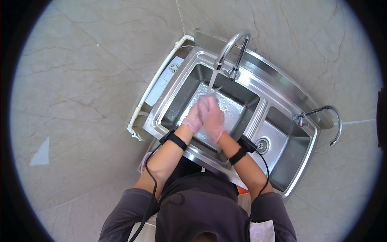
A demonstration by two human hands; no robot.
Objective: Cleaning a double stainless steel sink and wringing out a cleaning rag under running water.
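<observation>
Thin pink gloves cover both my hands, which are pressed together over the left basin point(235, 110) of a stainless steel double sink. My left hand point(196, 113) meets my right hand point(212, 113) right under the faucet's stream. Motion blur and splashing at the fingers hide whether anything is between them. Water point(213, 80) pours from the curved chrome faucet point(231, 45) onto the fingertips. Below the hands, the basin floor is wet and shows droplets.
To the right is a second basin point(279, 142) with a drain strainer point(262, 145). A second chrome faucet point(325, 109) is swung out past the sink's right end. White pipe point(154, 83) and a pale box with a round vent point(164, 80) flank the left side.
</observation>
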